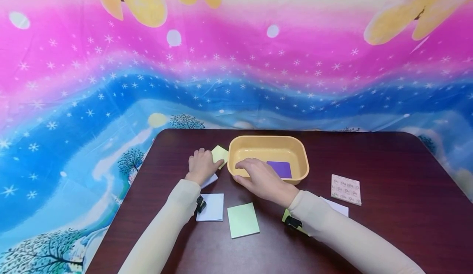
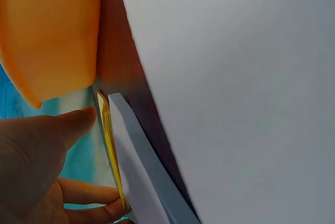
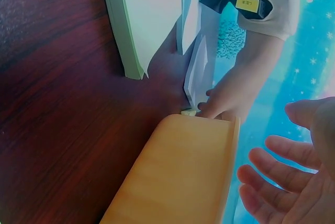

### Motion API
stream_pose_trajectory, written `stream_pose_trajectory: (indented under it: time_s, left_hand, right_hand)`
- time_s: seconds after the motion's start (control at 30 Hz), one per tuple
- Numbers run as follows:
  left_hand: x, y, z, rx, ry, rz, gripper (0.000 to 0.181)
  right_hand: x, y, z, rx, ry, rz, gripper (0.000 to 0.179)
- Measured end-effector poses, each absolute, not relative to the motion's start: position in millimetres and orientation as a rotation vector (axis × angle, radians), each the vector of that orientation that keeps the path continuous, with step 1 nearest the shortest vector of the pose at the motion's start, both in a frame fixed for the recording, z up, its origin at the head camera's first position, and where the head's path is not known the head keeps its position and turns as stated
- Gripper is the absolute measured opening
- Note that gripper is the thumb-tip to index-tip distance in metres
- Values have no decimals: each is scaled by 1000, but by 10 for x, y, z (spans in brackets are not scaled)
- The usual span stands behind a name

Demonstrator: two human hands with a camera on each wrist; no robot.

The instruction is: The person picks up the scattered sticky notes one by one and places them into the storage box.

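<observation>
My left hand [image 1: 202,166] reaches over a pale yellow sticky-note pad [image 1: 219,155] left of the tan plastic box [image 1: 305,159]. In the left wrist view, fingertips meet one end of that pad [image 2: 111,148], while the thumb stands spread near its other end. A white pad [image 1: 210,181] lies partly beneath this hand. Above the box's near left rim hovers my right hand [image 1: 264,180], its fingers loosely bent and holding nothing, as the right wrist view also shows [image 3: 293,174]. Inside the box lies a purple pad [image 1: 279,169].
Nearer to me lie a white pad [image 1: 210,207] and a light green pad [image 1: 244,220]. A green pad [image 1: 285,215] and another white pad [image 1: 339,208] are partly covered by my right sleeve. A patterned pad [image 1: 346,189] sits at the right. Printed cloth [image 1: 236,68] hangs behind the table.
</observation>
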State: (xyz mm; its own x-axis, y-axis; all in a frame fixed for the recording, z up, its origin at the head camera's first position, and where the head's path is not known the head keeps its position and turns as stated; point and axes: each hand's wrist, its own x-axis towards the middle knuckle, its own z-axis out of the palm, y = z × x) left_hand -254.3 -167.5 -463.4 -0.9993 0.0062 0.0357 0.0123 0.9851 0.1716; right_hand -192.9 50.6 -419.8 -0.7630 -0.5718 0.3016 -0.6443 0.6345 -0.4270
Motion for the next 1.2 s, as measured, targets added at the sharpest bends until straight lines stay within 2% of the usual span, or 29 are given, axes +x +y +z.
stream_pose_trajectory:
  time_s: [0.7, 1.2]
  left_hand:
    - [-2613, -1645, -4608, -34, -3092, -247, 58]
    - [-2657, -1608, -4572, 4, -3100, -269, 75]
  right_hand:
    - [-1918, 483, -4206, 1021, -2721, 771, 30]
    - [-1941, 471, -4211, 1050, -2678, 752, 28]
